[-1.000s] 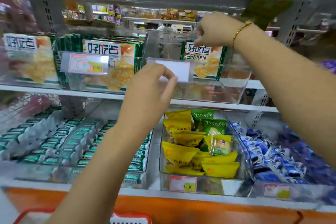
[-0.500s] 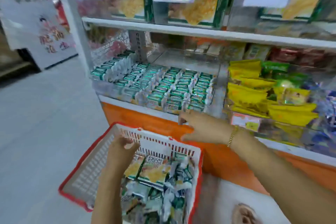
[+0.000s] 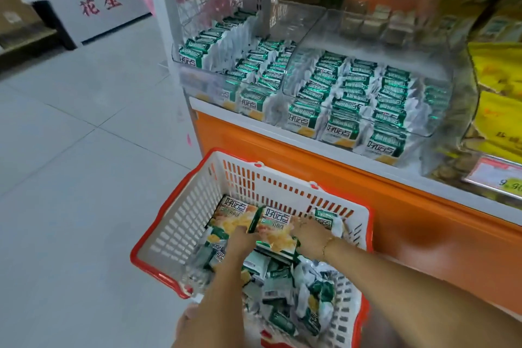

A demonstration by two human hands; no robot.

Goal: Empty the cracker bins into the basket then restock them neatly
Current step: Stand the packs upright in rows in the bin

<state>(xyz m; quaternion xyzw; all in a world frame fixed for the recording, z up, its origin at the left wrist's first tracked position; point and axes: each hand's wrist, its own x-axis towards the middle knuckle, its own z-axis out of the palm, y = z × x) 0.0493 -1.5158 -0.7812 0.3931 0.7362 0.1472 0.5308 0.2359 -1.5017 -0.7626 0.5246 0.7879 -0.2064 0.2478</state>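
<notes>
Down in red-rimmed white plastic basket: left hand grips large green-edged cracker pack; right hand touches it, grip unclear.

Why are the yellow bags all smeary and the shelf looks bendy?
Head view: the yellow bags at the right edge are smeared by motion blur; the shelf edge leans and bows from the wide lens; the green cracker packs are sharp enough to read; the clear bin wall shows pale glare; the left hand and right hand look soft.
</notes>
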